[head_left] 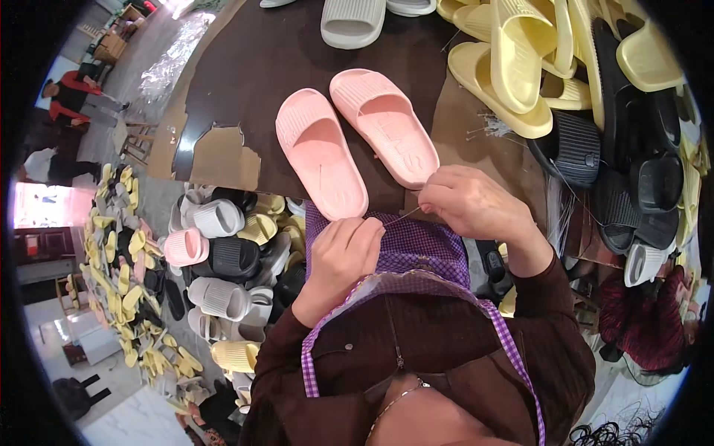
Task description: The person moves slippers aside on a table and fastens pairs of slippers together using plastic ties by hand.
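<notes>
Two pink slide slippers lie side by side on the dark tabletop, toes pointing away from me. The left slipper point(343, 195) has its heel at the table's near edge, and a fine line shows on its footbed. The right slipper point(420, 160) sits slightly farther off. A thin strand point(402, 217) stretches between my hands. My left hand point(346, 249) is closed in a pinch on one end, just below the left slipper's heel. Pinching the other end, my right hand point(467, 199) is close by the right slipper's heel. My fingers hide the strand's ends.
Yellow slippers point(513, 63) and black slippers point(569, 152) are heaped on the right, beside a tuft of thin white strands point(497, 128). Grey slippers point(353, 22) lie at the table's far side. Torn cardboard point(223, 160) shows at the left; many slippers cover the floor beyond.
</notes>
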A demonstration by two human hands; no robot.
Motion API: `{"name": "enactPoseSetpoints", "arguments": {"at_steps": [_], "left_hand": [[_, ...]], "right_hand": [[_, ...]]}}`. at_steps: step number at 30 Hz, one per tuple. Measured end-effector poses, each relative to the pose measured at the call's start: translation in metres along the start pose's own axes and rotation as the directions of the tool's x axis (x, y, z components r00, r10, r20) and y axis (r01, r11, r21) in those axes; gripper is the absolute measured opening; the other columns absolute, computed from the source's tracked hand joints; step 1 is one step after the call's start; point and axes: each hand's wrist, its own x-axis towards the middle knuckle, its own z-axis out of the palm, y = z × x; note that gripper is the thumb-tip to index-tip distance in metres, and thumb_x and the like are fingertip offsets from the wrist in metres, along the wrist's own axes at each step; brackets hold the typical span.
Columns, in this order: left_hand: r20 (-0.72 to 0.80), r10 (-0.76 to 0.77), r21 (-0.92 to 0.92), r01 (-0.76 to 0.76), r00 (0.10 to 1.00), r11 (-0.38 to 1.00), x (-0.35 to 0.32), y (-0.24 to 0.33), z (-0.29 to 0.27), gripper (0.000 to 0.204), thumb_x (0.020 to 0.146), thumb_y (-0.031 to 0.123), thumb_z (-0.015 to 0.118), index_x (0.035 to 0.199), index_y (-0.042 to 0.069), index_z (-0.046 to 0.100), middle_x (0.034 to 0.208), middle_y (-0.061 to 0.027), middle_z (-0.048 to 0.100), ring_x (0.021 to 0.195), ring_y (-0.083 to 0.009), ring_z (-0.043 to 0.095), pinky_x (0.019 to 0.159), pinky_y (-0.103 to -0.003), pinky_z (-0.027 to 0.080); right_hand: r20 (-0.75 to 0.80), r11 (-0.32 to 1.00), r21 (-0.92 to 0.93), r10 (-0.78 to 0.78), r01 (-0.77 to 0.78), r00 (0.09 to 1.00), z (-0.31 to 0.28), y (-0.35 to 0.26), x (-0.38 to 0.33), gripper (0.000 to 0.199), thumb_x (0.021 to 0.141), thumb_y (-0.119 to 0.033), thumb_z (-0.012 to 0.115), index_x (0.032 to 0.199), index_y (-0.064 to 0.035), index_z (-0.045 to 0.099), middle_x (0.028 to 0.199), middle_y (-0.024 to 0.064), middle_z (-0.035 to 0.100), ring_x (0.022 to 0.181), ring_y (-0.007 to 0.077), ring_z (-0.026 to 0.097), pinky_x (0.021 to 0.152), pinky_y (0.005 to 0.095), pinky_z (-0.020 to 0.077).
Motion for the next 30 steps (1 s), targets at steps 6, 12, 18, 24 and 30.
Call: {"name": "enactPoseSetpoints", "arguments": {"at_steps": [6,12,18,24,30], "left_hand": [[0.007,-0.003,0.032,0.003,1.000,0.999,0.007,-0.005,0.005,0.015,0.071,-0.003,0.065,0.084,0.000,0.059,0.074,-0.0107,0.059,0.064,-0.0262,0.058,0.057,-0.034,0.046],[0.010,0.022,0.024,-0.022,1.000,0.999,0.007,-0.002,0.000,0.015,0.072,0.000,0.065,0.084,0.002,0.058,0.073,-0.0091,0.057,0.064,-0.0244,0.057,0.058,-0.033,0.046],[0.011,0.077,0.065,-0.077,0.997,0.995,0.005,-0.003,0.007,0.014,0.074,0.005,0.064,0.085,0.003,0.056,0.070,-0.0065,0.050,0.063,-0.0219,0.054,0.058,-0.032,0.044],[0.053,0.033,0.098,-0.039,0.998,0.994,0.010,-0.001,0.006,0.014,0.071,0.001,0.066,0.083,0.002,0.058,0.073,-0.0091,0.057,0.063,-0.0246,0.057,0.056,-0.033,0.045],[0.076,0.059,0.102,-0.067,0.995,0.993,-0.001,0.005,-0.004,0.012,0.074,0.006,0.063,0.082,0.005,0.055,0.066,-0.0061,0.047,0.060,-0.0204,0.053,0.056,-0.031,0.044]], "right_hand": [[-0.006,0.999,-0.042,0.024,-0.024,1.000,0.006,0.010,0.000,0.010,0.070,-0.001,0.062,0.076,-0.0047,0.055,0.072,0.0090,0.056,0.071,0.0283,0.056,0.063,0.0371,0.0452],[-0.006,0.996,-0.075,0.036,-0.036,0.999,-0.007,-0.007,-0.007,0.009,0.070,-0.001,0.062,0.076,-0.0046,0.055,0.072,0.0092,0.056,0.072,0.0292,0.056,0.063,0.0375,0.0446],[0.021,0.997,-0.040,0.071,-0.070,0.997,-0.002,0.005,-0.008,0.007,0.071,-0.002,0.061,0.076,-0.0038,0.056,0.072,0.0104,0.056,0.072,0.0302,0.057,0.063,0.0381,0.0453],[-0.015,0.991,-0.066,0.115,-0.116,0.993,0.007,0.014,0.003,0.003,0.073,-0.003,0.058,0.076,-0.0023,0.056,0.070,0.0122,0.057,0.069,0.0314,0.058,0.061,0.0393,0.0465],[0.056,0.996,-0.043,0.079,-0.077,0.995,0.001,0.000,-0.013,0.003,0.073,-0.004,0.058,0.076,-0.0033,0.056,0.072,0.0109,0.057,0.070,0.0304,0.057,0.062,0.0388,0.0462]]}}
